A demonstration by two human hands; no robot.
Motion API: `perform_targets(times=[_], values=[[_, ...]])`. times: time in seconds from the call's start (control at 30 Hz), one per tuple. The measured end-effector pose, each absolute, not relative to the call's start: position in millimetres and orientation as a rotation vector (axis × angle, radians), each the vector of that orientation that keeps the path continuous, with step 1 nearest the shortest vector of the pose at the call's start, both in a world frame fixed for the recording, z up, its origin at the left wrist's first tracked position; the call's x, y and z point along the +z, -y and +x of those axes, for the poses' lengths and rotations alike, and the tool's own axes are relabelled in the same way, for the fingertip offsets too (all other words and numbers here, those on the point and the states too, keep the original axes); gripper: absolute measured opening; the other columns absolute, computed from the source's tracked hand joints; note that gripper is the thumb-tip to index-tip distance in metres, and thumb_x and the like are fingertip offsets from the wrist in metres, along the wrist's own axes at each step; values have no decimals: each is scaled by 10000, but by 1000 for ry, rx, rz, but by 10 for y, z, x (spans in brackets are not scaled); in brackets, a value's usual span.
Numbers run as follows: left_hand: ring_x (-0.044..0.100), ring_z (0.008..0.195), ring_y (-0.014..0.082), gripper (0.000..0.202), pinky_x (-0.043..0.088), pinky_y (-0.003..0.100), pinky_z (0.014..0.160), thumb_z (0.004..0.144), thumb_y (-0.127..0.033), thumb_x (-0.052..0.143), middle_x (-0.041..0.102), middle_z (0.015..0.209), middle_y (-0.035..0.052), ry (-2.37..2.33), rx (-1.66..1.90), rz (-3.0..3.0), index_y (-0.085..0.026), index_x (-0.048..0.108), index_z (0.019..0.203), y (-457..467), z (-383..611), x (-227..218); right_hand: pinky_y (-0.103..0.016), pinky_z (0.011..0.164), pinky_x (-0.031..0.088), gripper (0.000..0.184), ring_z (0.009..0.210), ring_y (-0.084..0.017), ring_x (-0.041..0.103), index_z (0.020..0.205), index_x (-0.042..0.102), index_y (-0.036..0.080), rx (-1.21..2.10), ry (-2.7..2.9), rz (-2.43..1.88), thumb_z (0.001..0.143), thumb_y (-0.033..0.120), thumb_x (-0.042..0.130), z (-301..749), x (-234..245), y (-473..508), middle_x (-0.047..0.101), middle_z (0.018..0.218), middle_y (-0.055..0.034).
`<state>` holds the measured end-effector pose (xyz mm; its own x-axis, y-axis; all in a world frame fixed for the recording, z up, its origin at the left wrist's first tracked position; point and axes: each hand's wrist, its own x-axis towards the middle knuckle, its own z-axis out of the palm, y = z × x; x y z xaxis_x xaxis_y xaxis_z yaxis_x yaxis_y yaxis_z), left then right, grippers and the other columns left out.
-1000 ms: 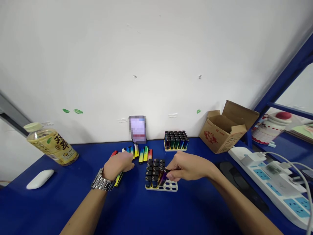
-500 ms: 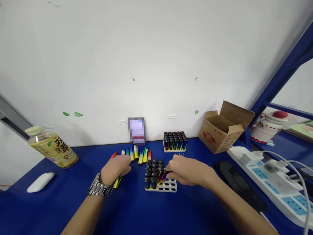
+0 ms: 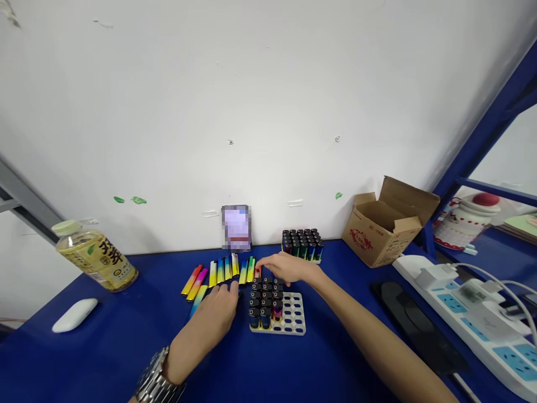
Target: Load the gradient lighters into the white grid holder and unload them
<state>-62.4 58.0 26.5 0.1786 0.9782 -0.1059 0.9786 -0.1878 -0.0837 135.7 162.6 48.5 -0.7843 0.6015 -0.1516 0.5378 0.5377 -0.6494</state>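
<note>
My right hand (image 3: 285, 267) reaches over the back of the white tray (image 3: 296, 331), fingers stretched and thumb apart, with fingertips at a red lighter (image 3: 257, 272) behind the tray. Black-topped lighters (image 3: 265, 317) stand upright in the tray's left columns; a purple one (image 3: 277, 309) is at the front of the third. To the tray's left, my left hand (image 3: 216, 309) is curled closed, a dark end, seemingly of a lighter (image 3: 240, 295), showing beside its fingertips. Colourful lighters (image 3: 220, 270) lie flat in a loose row beyond it.
A second tray of upright lighters (image 3: 302, 244) stands near the wall, right of a propped phone (image 3: 237, 226). At the right are an open carton (image 3: 377, 235), a black phone-like slab (image 3: 413, 324) and a power strip (image 3: 478, 324). A bottle (image 3: 98, 257) and white case (image 3: 74, 314) sit left.
My right hand has let go of the purple lighter, now upright in the tray, and moved back and left to the red one. My left hand has moved right, closer to the tray.
</note>
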Motion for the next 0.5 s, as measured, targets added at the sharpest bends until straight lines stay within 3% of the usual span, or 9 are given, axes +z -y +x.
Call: perform_targets(times=[0.17,0.33,0.43,0.5], values=[[604,877,265,257,473,385,784,905,-228,357,612,911,147,-1875,258,2424,-129,594,893,-610,-626,94,-215,402,317,169,303,-71,450,891,547,199,1161,2684,-1061,907,196,378,1304,466,-1634,557,693,23],[573,780,214,235,478,365,716,920,-364,339,566,862,62,-1752,829,2208,-195,501,896,-674,-589,92,-226,463,280,227,356,-81,416,741,452,197,969,2686,-1190,910,349,453,1412,400,-1587,455,575,45],[549,673,192,226,465,349,647,910,-426,363,530,740,4,-1697,965,1975,-220,433,849,-726,-562,115,-223,492,235,142,476,-102,398,733,446,205,774,2729,-1209,821,203,558,1445,329,-1575,437,577,39],[548,629,182,225,463,344,634,909,-446,371,507,671,-28,-1616,1051,1805,-230,397,853,-771,-538,112,-222,506,222,145,523,-106,382,758,459,207,715,2735,-1153,761,86,538,1471,294,-1566,437,594,39]])
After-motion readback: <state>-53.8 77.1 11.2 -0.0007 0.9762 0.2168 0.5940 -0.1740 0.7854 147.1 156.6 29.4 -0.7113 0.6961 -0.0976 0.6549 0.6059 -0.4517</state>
